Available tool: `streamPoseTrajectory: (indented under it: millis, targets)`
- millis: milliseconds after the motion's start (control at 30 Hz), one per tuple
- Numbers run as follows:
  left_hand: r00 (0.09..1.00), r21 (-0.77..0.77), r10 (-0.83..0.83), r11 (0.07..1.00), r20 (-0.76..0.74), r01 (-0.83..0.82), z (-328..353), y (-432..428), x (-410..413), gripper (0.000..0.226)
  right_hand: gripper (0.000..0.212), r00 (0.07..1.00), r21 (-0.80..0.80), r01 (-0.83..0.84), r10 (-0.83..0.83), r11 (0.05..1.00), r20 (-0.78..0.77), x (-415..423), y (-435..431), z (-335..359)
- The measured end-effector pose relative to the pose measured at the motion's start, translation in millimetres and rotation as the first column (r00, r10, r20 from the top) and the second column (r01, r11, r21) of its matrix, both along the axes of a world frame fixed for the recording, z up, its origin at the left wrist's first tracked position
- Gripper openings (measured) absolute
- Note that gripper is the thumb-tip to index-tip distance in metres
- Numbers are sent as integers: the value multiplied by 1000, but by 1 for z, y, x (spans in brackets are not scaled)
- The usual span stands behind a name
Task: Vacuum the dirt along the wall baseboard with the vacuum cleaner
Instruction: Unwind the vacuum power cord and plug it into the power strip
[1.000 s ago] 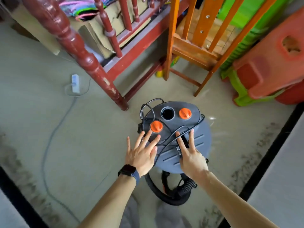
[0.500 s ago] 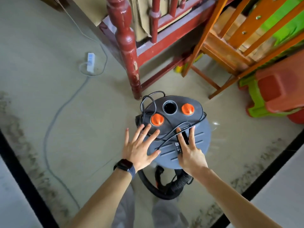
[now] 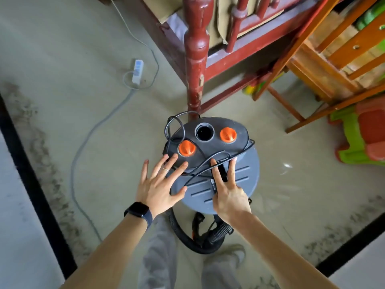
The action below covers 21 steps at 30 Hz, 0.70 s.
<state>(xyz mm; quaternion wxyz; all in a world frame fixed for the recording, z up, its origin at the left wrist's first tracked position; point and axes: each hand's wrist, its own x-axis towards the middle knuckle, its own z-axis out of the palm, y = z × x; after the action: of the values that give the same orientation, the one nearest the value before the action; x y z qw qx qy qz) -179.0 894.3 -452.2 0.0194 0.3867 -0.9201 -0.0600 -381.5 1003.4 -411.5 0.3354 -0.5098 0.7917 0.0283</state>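
A round grey vacuum cleaner (image 3: 245, 180) with two orange knobs and a black port stands on the floor before me. A black cord (image 3: 200, 167) is looped over its lid. My left hand (image 3: 161, 186) is spread with straight fingers at the lid's left edge. My right hand (image 3: 228, 190) lies flat on the lid, two straight fingers on either side of a black switch. The black hose (image 3: 187, 236) curls on the floor under the canister. Dark dirt (image 3: 48, 170) lines the black baseboard (image 3: 31, 184) at left, and more dirt (image 3: 341, 228) runs along the right baseboard (image 3: 354, 245).
A red wooden bed post (image 3: 195, 59) stands just beyond the vacuum. An orange wooden chair (image 3: 325, 65) and green and orange plastic stools (image 3: 362, 134) are at right. A white power strip (image 3: 137, 71) with a grey cable (image 3: 83, 147) lies on the floor at left.
The view has swung to the right and tilted, so the left baseboard and its dirt show more. Both hands stay on the vacuum's lid in the same pose.
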Motion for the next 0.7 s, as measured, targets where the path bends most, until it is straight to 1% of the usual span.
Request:
streamPoseTrajectory:
  millis: [200, 333, 400, 500, 600, 700]
  targets:
    - [995, -15, 92, 996, 33, -91, 0, -24, 41, 72, 107, 995, -22, -99, 98, 995, -28, 32, -41, -1]
    - [985, -52, 174, 983, 3, -174, -2, -41, 67, 73, 109, 985, -28, -172, 172, 985, -9, 50, -76, -1]
    - [980, -60, 200, 978, -3, -200, -1, -51, 75, 72, 106, 978, -33, -206, 206, 978, 9, 61, -87, -2]
    - [985, -54, 171, 984, 19, -170, 2, -67, 87, 70, 101, 979, 1, -206, 206, 979, 7, 80, -95, 1]
    - [989, -44, 146, 988, 14, -145, 4, -72, 101, 68, 106, 979, 45, -199, 201, 979, -24, 96, -99, 4]
    - [988, -28, 151, 988, 19, -150, 5, -66, 116, 67, 110, 971, 55, -233, 235, 971, -40, 107, -99, 6]
